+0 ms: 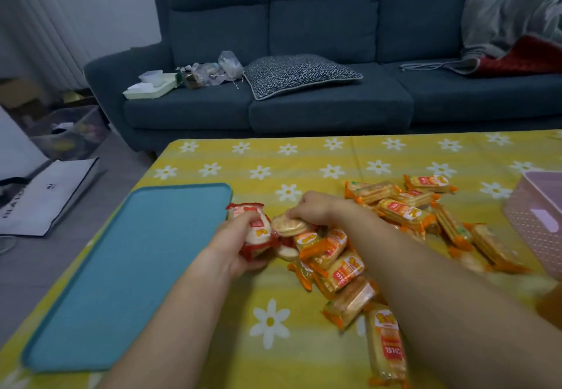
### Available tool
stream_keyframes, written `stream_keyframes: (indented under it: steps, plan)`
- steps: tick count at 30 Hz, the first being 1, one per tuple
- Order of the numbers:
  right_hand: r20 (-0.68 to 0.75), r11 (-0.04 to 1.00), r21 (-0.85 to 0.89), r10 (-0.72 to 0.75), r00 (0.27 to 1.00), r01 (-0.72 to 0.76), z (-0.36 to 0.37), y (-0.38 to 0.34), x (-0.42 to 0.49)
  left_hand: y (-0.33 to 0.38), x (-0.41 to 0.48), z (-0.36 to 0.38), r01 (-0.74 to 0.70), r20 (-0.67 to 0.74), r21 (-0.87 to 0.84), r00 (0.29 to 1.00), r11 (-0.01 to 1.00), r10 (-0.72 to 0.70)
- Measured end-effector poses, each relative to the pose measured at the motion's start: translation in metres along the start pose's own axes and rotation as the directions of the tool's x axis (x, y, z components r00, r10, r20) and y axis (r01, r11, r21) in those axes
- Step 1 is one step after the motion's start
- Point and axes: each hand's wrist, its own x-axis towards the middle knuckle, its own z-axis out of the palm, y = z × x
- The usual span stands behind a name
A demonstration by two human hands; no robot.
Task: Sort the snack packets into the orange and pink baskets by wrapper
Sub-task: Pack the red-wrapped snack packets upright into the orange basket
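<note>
- Nearest, well to the right of the teal tray's near end, the orange-wrapped packets begin. The heap runs slantwise away to the far right across the table. I count at least eleven, and the right forearm may hide more.
- Just right of the tray's far right corner, the left hand is curled round a red-wrapped packet. Its long axis points roughly away from the person.
- A little further right of the tray, the right hand pinches a second red packet with its fingertips. This packet touches the first.
- A third red packet lies just under those two, making three red ones visible in all.
- One pink basket stands far right of the tray, cut off by the frame edge. The right hand is the nearer one to it, so a red packet bound there would have to cross over the orange heap.
- I cannot pick out the orange basket with any certainty.
</note>
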Motion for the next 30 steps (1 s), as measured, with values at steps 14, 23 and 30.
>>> stream_keyframes:
  steps: [14,23,30]
  plan:
    - [-0.439,0.727,0.613,-0.014,0.899,0.310,-0.039,-0.013,-0.031,0.024,-0.045,0.018,-0.194,0.110,-0.333,0.964,0.923,0.242]
    - [-0.571,0.487,0.767,0.223,0.790,0.417,-0.094,0.047,-0.174,0.030,-0.140,0.145,-0.258,0.337,-0.292,0.873,0.921,0.352]
    - [-0.736,0.623,0.673,0.510,0.445,0.398,-0.123,0.167,-0.321,-0.049,-0.229,0.284,-0.278,0.551,-0.134,0.777,0.951,0.305]
